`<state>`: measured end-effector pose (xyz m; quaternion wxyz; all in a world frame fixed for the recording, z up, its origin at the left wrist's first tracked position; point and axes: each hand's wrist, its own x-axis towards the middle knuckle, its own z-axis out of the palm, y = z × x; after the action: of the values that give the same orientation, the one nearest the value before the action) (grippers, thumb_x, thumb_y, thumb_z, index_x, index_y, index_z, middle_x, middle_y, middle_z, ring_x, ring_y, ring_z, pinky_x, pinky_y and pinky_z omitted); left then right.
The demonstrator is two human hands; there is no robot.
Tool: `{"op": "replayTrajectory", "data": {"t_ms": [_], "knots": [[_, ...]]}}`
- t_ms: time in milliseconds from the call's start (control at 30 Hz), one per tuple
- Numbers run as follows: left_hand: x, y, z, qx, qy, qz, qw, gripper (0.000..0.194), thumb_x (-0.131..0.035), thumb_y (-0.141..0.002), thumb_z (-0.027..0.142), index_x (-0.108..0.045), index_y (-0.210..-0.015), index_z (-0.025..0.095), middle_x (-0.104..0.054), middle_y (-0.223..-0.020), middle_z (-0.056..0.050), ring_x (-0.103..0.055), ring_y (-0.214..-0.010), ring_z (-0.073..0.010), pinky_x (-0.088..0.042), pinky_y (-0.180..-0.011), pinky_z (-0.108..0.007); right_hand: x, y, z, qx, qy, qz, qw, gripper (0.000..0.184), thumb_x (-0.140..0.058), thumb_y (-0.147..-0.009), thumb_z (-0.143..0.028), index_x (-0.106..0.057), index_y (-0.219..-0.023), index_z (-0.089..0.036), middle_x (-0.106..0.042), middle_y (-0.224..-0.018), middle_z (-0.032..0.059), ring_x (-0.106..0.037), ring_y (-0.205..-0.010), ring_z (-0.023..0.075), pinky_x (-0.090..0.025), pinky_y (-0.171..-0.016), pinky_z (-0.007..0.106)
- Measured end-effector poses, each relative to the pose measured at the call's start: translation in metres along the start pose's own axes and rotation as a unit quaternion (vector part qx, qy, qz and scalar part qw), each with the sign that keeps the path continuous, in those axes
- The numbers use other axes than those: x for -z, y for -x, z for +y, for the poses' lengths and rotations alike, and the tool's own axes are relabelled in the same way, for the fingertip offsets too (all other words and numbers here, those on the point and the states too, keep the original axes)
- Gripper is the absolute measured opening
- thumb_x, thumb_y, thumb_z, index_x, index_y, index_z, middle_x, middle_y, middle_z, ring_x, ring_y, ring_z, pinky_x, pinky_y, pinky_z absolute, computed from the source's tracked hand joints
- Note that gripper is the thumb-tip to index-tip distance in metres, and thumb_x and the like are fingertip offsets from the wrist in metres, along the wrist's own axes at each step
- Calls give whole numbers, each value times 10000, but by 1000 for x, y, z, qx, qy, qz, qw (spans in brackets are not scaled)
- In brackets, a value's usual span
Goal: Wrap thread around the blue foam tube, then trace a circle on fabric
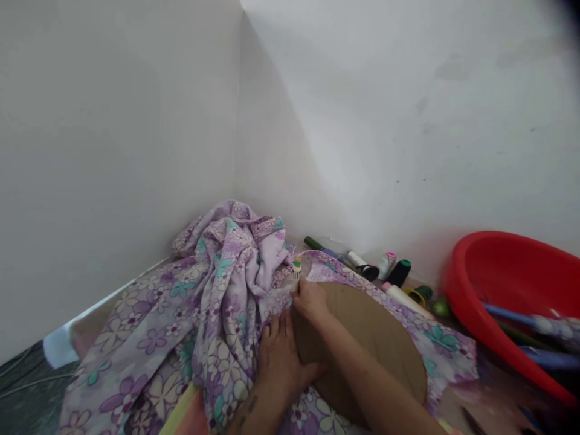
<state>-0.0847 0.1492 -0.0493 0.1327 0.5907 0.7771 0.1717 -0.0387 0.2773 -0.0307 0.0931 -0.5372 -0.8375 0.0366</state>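
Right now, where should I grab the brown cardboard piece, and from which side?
The brown cardboard piece is probably best taken by its rounded right edge, coming from the right. That curve is free and rests on the floral fabric, while your left hand and right hand sit at its left side and your right forearm crosses it.

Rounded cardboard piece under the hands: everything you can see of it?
The cardboard piece is plain brown, flat and stiff-looking, with a smooth curved outline like a large disc or oval; no markings show. Part of it is hidden beneath the person's forearm. It lies flat on lilac floral fabric, which extends beyond its curved edge. The right hand sits at its upper left edge, and the left hand against its left edge.
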Motion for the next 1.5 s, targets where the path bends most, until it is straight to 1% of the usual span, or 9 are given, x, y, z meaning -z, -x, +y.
{"op": "replayTrajectory", "data": {"t_ms": [233, 500, 700, 800, 1000, 1133, 1333, 1400, 1500], "knots": [[1, -1, 1, -1, -10, 2, 1000, 1085, -446, -486, 705, -188, -1328, 72, -282, -1358, -115, -172, -1233, -318, -105, -999, -386, 2, 2, 1, 29, 6, -9, 1000, 261, -448, -731, -312, -517, -943, -175, -635, -881, 104, -587, -824, 245, -392, -636, 293], [4, 2, 4, 15, -19, 9, 1000, 1092, -467, -475, 692, -188, -1328, 71, -314, -1336, -129, -213, -1213, -324, -131, -988, -380, 7, 8, 3, 53, -21, -30, 998, 283, -451, -705, -318, -555, -925, -172, -638, -877, 106, -582, -806, 246, -375, -613, 285], [1, 1, 2, 2, -17, 33, 999, 1095, -464, -479, 697, -177, -1329, 68, -334, -1317, -139, -244, -1192, -321, -148, -976, -381, 7, 10, 6, 73, -41, -46, 995, 287, -500, -658, -321, -580, -906, -199, -647, -856, 72, -582, -787, 230, -359, -590, 260], [0, 1, 2, 0, -15, 39, 999, 1091, -463, -475, 700, -190, -1326, 75, -341, -1311, -140, -250, -1189, -322, -140, -978, -379, 6, 9, 9, 68, -50, -40, 996, 292, -493, -674, -345, -573, -914, -197, -643, -860, 66, -579, -791, 221, -354, -586, 254], [0, 0, 2, -7, -19, 9, 1000, 1084, -433, -487, 719, -191, -1329, 81, -282, -1356, -123, -175, -1232, -315, -89, -996, -389, 7, 4, 15, -1, -74, -7, 997, 271, -450, -736, -366, -545, -912, -183, -636, -861, 77, -576, -803, 221, -356, -592, 260], [2, 0, 2, -6, -18, 7, 1000, 1074, -438, -490, 709, -181, -1333, 97, -287, -1357, -109, -174, -1235, -310, -88, -999, -384, 5, 1, 16, 5, -66, -11, 998, 284, -464, -738, -370, -537, -940, -183, -635, -876, 86, -575, -817, 225, -363, -623, 272], [0, 0, 0, -8, -18, 15, 1000, 1090, -444, -480, 719, -196, -1327, 79, -305, -1346, -121, -206, -1216, -326, -122, -992, -397, 5, -6, 18, 23, -84, -34, 996, 298, -526, -695, -373, -556, -934, -199, -636, -900, 71, -572, -840, 218, -361, -639, 261], [-2, 0, -2, -18, -21, 17, 999, 1065, -422, -490, 736, -217, -1326, 109, -293, -1355, -107, -185, -1224, -330, -111, -993, -404, 5, -9, 19, 28, -94, -42, 994, 309, -540, -685, -376, -561, -944, -209, -637, -916, 59, -573, -839, 209, -360, -633, 251], [-3, 0, -4, -45, -27, 20, 998, 943, -361, -533, 757, -307, -1296, 206, -278, -1367, -65, -157, -1232, -335, -93, -990, -425, 5, -13, 21, 28, -109, -54, 992, 295, -527, -700, -369, -569, -942, -205, -640, -908, 53, -579, -814, 192, -361, -614, 236]]}}
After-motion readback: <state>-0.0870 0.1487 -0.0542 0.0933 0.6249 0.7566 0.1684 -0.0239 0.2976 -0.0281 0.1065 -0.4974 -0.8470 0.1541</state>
